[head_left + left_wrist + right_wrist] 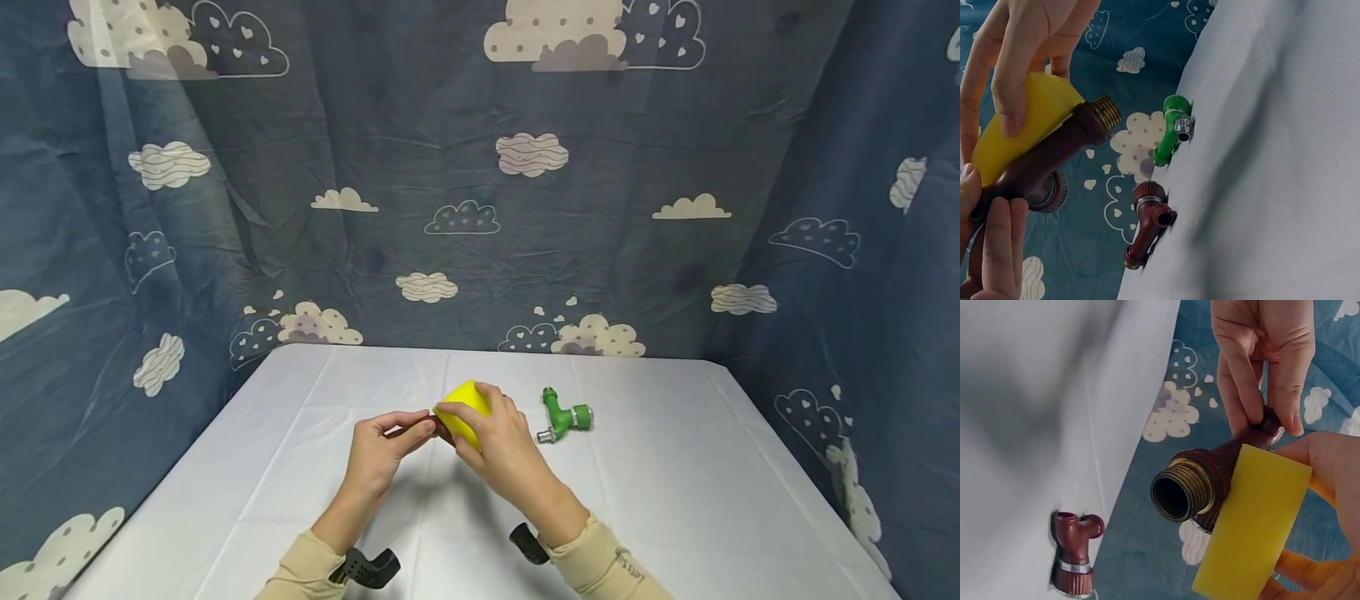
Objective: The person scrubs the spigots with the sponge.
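Note:
My left hand [377, 454] pinches the end of a dark red tap [1054, 150], which has a brass threaded inlet and a ribbed round knob. My right hand [504, 446] holds a yellow sponge [1260, 519] flat along the tap's body. In the head view the sponge and fingers cover most of this tap, and both hands are above the white table. Its threaded end points away from my left fingers in both wrist views.
A green tap [564, 417] lies on the white table [675, 500], right of my hands. A second dark red tap [1147, 225] lies near it in the left wrist view. Behind the table hangs a dark cloud-print cloth [450, 125]. Black straps [367, 568] are on both wrists.

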Tool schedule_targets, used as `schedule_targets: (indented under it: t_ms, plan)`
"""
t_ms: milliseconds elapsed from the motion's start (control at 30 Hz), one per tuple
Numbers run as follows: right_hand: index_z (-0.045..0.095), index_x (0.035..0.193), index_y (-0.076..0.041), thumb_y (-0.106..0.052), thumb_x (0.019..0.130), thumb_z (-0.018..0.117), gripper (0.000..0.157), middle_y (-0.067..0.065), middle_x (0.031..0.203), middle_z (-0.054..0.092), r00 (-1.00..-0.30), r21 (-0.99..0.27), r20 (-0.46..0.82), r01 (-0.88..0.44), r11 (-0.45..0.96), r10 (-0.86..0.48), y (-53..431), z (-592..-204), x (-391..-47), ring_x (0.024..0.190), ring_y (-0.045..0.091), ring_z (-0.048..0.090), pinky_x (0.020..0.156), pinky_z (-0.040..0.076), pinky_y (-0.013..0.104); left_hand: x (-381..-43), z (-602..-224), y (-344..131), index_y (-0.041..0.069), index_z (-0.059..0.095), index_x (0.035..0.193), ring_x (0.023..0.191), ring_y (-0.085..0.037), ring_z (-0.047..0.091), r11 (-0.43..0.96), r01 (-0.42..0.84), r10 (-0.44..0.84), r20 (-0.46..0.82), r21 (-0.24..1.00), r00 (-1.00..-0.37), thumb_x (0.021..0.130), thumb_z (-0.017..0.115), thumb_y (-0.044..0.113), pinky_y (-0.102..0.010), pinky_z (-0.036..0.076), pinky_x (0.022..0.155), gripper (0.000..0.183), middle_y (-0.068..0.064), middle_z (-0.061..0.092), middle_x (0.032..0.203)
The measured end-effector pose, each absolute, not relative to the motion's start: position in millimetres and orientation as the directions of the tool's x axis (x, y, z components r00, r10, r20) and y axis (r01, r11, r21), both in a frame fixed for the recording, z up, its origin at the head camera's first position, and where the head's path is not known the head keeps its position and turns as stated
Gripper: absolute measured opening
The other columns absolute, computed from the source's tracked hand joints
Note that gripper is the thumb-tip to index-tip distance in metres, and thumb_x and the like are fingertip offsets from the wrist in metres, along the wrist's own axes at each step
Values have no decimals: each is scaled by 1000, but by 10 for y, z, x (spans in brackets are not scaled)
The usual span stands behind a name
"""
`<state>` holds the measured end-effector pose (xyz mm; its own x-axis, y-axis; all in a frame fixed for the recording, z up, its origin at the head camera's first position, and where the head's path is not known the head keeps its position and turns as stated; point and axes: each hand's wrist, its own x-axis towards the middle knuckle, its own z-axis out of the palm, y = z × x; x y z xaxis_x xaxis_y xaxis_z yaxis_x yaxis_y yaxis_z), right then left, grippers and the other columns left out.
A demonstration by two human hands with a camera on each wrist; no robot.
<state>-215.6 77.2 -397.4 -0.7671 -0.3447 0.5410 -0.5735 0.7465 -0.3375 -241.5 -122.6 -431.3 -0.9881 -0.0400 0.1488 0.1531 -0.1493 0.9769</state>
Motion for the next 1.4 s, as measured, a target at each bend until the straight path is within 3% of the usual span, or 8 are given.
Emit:
schedule_targets:
  t_ms: [467,733,967,1267,1400]
  plan:
    - [72,135,-35,-16,92,84,48,21,143,57,-740,-303,564,-598,742,-366,792,-4009,-2075,120,38,59,87,56,50,-2412,-4291,-1263,-20,71,118,90,-16,82,-226,187,-110,165,956,-980,91,80,-10,-33,68,88,31,-11,82,104]
    - [72,132,-36,-15,91,85,47,21,145,57,-763,-347,548,-581,736,-343,866,-4045,-2046,127,40,60,95,57,56,-2423,-4249,-1263,-26,67,118,87,-13,81,-314,222,-150,183,923,-972,91,76,-15,-31,68,87,31,0,82,93]
    - [72,133,-35,-11,89,85,51,24,146,56,-754,-366,576,-584,725,-317,939,-4085,-2037,124,42,61,97,57,57,-2445,-4232,-1258,-14,77,108,86,-15,81,-378,214,-187,152,901,-971,92,74,-15,-31,68,89,16,-4,81,92]
    - [71,135,-32,-10,90,84,53,27,146,55,-723,-373,629,-604,704,-287,951,-4083,-2072,118,43,63,94,61,57,-2441,-4236,-1272,-11,77,108,87,-19,82,-409,173,-180,107,896,-978,92,77,-11,-33,68,91,16,-10,75,98]
    - [71,135,-32,-10,90,84,52,27,146,55,-731,-390,622,-599,699,-279,928,-4069,-2097,118,42,63,94,61,56,-2437,-4249,-1278,-16,73,114,87,-19,82,-405,169,-180,103,899,-978,95,72,-14,-33,67,91,20,-9,73,98]
